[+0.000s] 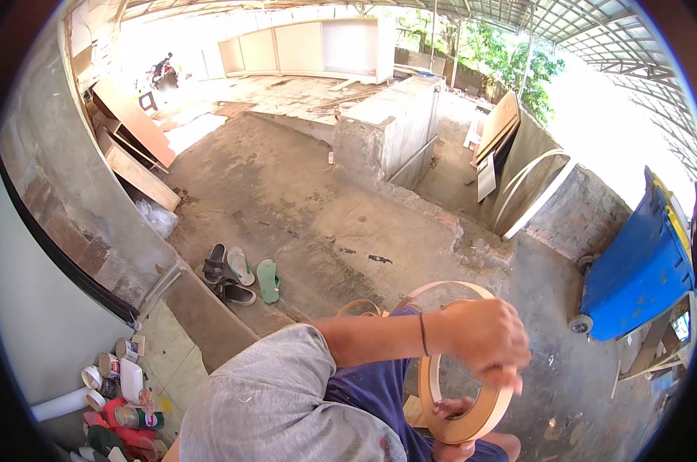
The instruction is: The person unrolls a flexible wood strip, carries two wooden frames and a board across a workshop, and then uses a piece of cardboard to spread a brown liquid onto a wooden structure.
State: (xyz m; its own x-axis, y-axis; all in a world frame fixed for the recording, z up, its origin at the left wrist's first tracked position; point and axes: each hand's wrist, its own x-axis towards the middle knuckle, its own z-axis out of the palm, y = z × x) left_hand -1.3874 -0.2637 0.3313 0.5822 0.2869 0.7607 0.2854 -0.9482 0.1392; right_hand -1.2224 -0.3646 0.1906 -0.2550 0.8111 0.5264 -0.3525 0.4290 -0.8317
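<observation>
A roll of thin tan strip, which looks like edge banding [487,416], is tilted over my lap at the lower right. My left hand [491,339], with a dark band on its wrist, reaches across from the left and is closed at the roll's upper right side, its fingers slightly blurred. Below it, my right hand [452,431] grips the lower part of the ring, with fingers showing inside its opening. A loose loop of the strip [452,286] arches up behind my left forearm. Another thin coil [360,306] shows beyond my knee.
Sandals and slippers [267,281] lie on the concrete floor ahead to the left. Jars and cans [129,350] crowd the lower left. A blue wheeled bin [641,269] stands at right. Low concrete walls [391,131], leaning boards [498,127] and a pale cabinet [298,48] are farther off.
</observation>
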